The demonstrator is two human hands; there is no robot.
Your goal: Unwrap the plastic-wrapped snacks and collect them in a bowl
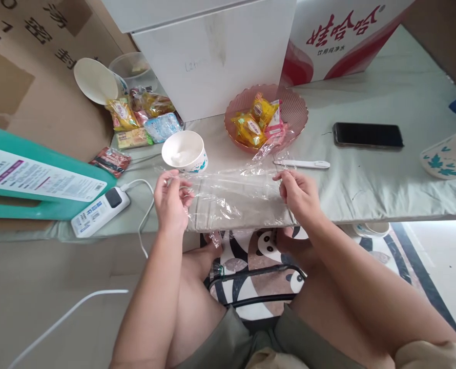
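Observation:
A sheet of clear plastic wrap (231,197) is stretched between my two hands, above the front edge of the cloth-covered table. My left hand (171,200) pinches its left side, just in front of a white paper bowl (184,149) with a blue-green leaf print. At the other side my right hand (297,193) pinches the wrap between thumb and fingers. Close beyond that hand lies a white utility knife (303,164). A pink ribbed bowl (293,115) behind the wrap holds several yellow-wrapped snacks (249,130) and a pink packet.
Wrapped snacks (159,105) and a tipped paper bucket (97,82) are at the back left. A power strip (101,211) with a white cable sits beside a green container (39,174). A phone (368,135) and a leaf-print paper cup (447,154) lie to the right. White boxes (220,61) stand behind.

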